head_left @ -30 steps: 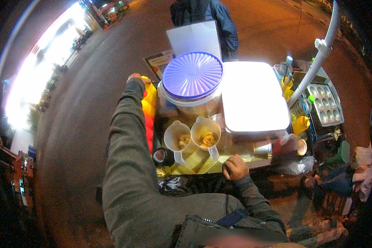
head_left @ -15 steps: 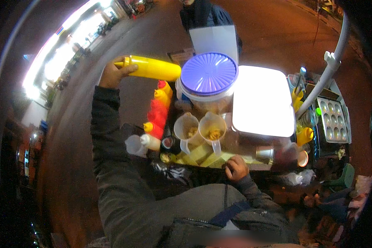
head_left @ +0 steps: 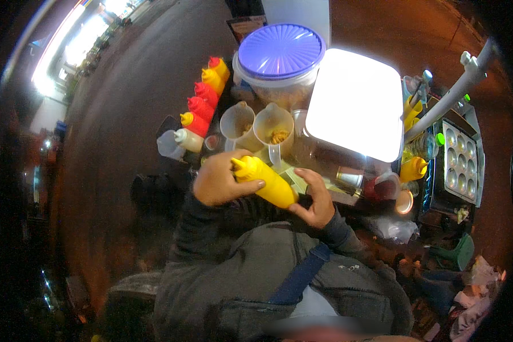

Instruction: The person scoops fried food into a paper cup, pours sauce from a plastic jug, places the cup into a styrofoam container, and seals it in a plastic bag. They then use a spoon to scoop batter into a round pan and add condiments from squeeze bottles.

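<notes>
A yellow squeeze bottle (head_left: 275, 187) lies tilted in front of my body, its nozzle toward upper left. My left hand (head_left: 218, 179) is closed around its nozzle end, thumb along the side. At the base, my right hand (head_left: 318, 202) has thumb and fingers spread, the thumb touching the bottle. Just beyond stand two clear plastic jugs, a left jug (head_left: 235, 122) and a right jug (head_left: 272, 128), with brownish food inside. Red squeeze bottles (head_left: 198, 107), yellow ones (head_left: 212, 80) and a white one (head_left: 188, 139) form a row at the left.
A tub with a purple lid (head_left: 282, 51) and a bright white box lid (head_left: 354, 105) take up the back. At the right are a slanting pole (head_left: 447, 91), a pan with round hollows (head_left: 460, 161) and another yellow bottle (head_left: 414, 169). A plastic bag (head_left: 396, 229) hangs by the near edge.
My left hand has brought the yellow bottle from the far left to in front of my body. My right hand has opened and now meets its base. The view has shifted downward.
</notes>
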Demonstrator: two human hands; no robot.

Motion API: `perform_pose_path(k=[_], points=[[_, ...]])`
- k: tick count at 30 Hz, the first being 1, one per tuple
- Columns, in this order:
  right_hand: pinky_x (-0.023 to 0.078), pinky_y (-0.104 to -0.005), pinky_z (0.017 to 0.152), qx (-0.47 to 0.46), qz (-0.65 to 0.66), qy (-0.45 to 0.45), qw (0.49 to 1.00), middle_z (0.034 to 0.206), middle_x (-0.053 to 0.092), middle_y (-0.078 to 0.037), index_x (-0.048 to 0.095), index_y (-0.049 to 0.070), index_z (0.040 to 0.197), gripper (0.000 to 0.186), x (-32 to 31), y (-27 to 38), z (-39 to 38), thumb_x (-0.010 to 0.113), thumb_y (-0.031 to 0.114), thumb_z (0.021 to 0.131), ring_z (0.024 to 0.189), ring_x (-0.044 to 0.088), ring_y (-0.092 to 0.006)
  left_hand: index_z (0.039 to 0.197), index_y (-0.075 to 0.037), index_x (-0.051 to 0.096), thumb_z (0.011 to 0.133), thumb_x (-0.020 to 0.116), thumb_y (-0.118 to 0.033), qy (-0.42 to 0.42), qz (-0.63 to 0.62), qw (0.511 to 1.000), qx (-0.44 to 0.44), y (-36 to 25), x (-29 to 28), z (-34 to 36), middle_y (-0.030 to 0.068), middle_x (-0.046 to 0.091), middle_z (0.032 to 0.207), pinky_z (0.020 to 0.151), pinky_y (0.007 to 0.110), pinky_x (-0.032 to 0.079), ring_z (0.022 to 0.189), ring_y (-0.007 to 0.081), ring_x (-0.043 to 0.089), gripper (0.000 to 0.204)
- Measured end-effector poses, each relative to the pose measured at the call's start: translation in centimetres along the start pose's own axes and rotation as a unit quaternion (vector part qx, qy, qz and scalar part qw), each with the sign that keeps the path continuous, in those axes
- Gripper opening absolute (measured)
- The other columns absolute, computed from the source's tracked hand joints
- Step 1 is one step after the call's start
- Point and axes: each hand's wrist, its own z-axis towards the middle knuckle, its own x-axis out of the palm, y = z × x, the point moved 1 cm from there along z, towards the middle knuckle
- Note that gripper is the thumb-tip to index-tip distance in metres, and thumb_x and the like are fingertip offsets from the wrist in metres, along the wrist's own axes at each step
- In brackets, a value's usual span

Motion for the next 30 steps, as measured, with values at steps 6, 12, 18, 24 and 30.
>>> perform_pose_path(k=[6,12,18,24,30], points=[[0.041,-0.0396,0.104,0.095,0.124,0.19,0.969,0.132,0.052,-0.023,0.039,0.001,0.14,0.08,0.6,1.7,0.2,0.08,0.03,0.078,0.124,0.052,-0.0367,0.119,0.0,0.06,0.074,0.083,-0.02,-0.042,-0.101,0.994,-0.014,2.5,5.9,-2.2,0.011,0.068,0.106,0.086,0.03,0.051,0.095,0.0159,0.064,0.055],[0.039,-0.0385,0.105,0.137,0.118,0.109,0.977,0.131,0.053,-0.02,0.04,0.0,0.138,0.078,1.2,-0.8,-2.5,0.081,0.027,0.078,0.122,0.052,-0.0306,0.133,-0.003,0.051,0.078,0.078,-0.011,-0.186,-0.148,0.97,-0.05,8.8,4.3,-4.6,0.012,0.065,0.114,0.083,0.032,0.052,0.094,0.0178,0.064,0.062],[0.039,-0.0392,0.106,0.316,0.305,-0.08,0.895,0.13,0.054,-0.012,0.034,0.004,0.14,0.081,1.2,-4.0,-5.5,0.08,0.01,0.073,0.122,0.052,-0.0248,0.106,-0.002,0.064,0.076,0.077,-0.015,-0.33,0.061,0.935,0.116,16.3,-0.7,-3.4,0.0136,0.067,0.095,0.079,0.039,0.051,0.087,0.0291,0.064,0.035],[0.042,-0.0423,0.104,0.377,0.196,-0.192,0.885,0.128,0.055,-0.011,0.035,0.006,0.14,0.082,3.6,-5.3,-8.8,0.078,0.006,0.07,0.119,0.055,-0.0266,0.093,-0.002,0.068,0.077,0.076,-0.018,-0.2,0.048,0.954,0.218,20.5,-2.9,0.7,0.0136,0.067,0.086,0.074,0.04,0.05,0.082,0.0337,0.064,0.024],[0.042,-0.0414,0.103,0.411,0.2,-0.24,0.856,0.128,0.055,-0.011,0.037,0.004,0.139,0.079,6.3,-3.4,-10.8,0.079,0.01,0.071,0.118,0.055,-0.0264,0.088,-0.002,0.068,0.074,0.075,-0.015,-0.126,-0.011,0.959,0.253,23.4,-3.5,2.4,0.0135,0.066,0.078,0.065,0.04,0.048,0.072,0.0315,0.062,0.021]])
